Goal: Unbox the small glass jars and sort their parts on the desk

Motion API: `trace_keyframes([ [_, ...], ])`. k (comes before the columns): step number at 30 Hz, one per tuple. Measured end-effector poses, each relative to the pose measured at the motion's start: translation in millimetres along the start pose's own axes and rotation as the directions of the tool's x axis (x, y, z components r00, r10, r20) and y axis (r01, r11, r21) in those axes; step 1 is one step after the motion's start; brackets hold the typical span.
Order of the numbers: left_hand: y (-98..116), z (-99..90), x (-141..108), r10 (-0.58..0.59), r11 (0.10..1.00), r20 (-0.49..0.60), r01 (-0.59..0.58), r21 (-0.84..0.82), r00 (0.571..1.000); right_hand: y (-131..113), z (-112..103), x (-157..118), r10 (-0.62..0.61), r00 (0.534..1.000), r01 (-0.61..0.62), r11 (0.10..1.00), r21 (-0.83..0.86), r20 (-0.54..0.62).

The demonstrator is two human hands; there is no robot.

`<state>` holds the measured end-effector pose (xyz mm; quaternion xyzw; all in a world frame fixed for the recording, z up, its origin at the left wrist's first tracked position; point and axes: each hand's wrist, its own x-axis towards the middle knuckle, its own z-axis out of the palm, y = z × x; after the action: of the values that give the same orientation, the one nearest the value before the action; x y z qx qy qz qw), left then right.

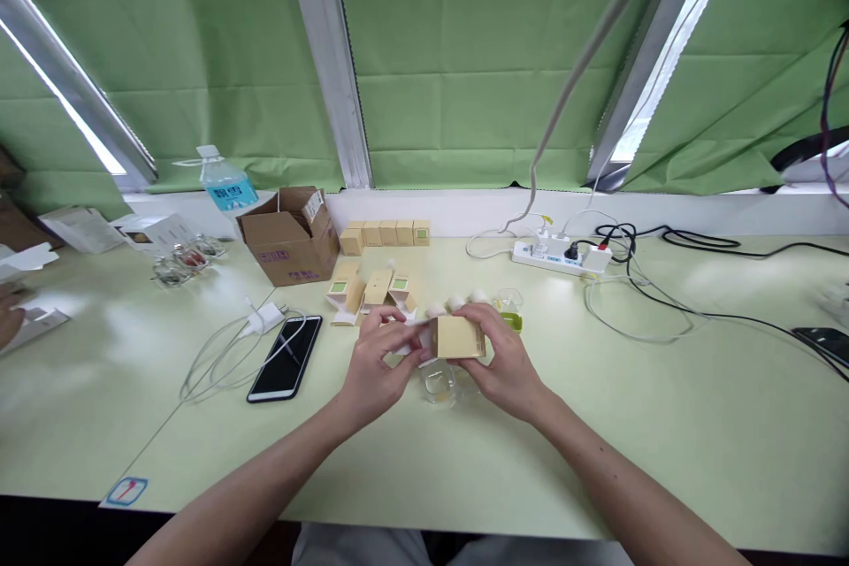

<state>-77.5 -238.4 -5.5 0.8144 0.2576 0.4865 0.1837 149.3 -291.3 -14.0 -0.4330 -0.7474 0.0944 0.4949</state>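
A small tan cardboard box (459, 338) is held sideways above the table, its white-lined flap end facing left. My right hand (508, 364) grips the box body between thumb and fingers. The fingers of my left hand (378, 360) pinch the white flap at the box's left end. Below the hands is a clear plastic container (439, 383). Several white rounded pieces (478, 295) lie just behind the box, and a green piece (513, 320) shows beside my right hand. Several opened tan boxes (345, 294) stand behind my left hand.
Closed small boxes (388, 233) line the back beside a brown carton (290, 239). A phone (285, 360) and white cable (218, 363) lie left. A power strip (562, 256) with cords sits at the back right. Another person's hand (9, 318) is at far left.
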Motion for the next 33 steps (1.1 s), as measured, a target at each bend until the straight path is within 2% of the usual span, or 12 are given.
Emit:
trace_keyframes([
  [4,0,2.7,2,-0.169,0.985,0.009,0.169,-0.035,0.986,-1,1,-1,-0.025,1.000,0.026,0.999,-0.034,0.006],
  [7,-2,5.3,5,-0.351,0.930,0.084,0.357,-0.086,0.933,-4,1,-2,-0.059,0.998,0.062,0.994,-0.088,0.035],
  [10,-6,8.5,5,-0.471,0.854,0.151,0.492,-0.168,0.869,-10,0,1,-0.105,0.992,0.114,0.983,-0.141,0.067],
  [12,-8,10.8,4,-0.518,0.767,0.250,0.574,-0.288,0.818,-15,-3,5,-0.121,0.990,0.132,0.980,-0.146,0.078],
  [15,-8,13.1,3,-0.512,0.560,0.437,0.673,-0.484,0.740,-21,-9,9,-0.102,0.991,0.113,0.985,-0.133,0.088],
  [17,-6,13.0,4,-0.485,0.457,0.504,0.699,-0.550,0.714,-25,-13,11,-0.077,0.992,0.089,0.987,-0.131,0.097],
  [22,-1,6.0,11,-0.435,0.382,0.537,0.688,-0.617,0.723,-33,-17,19,-0.089,0.989,0.101,0.990,-0.100,0.116],
  [26,-5,1.1,13,-0.402,0.276,0.525,0.646,-0.711,0.750,-42,-21,43,-0.143,0.980,0.152,0.987,-0.059,0.141],
  [30,-15,1.9,12,-0.400,0.138,0.466,0.555,-0.820,0.789,-46,-22,74,-0.077,0.975,0.084,0.996,-0.022,0.208],
  [33,-22,2.3,12,-0.431,0.062,0.448,0.520,-0.852,0.784,-45,-17,88,-0.030,0.969,0.035,0.999,-0.014,0.246],
])
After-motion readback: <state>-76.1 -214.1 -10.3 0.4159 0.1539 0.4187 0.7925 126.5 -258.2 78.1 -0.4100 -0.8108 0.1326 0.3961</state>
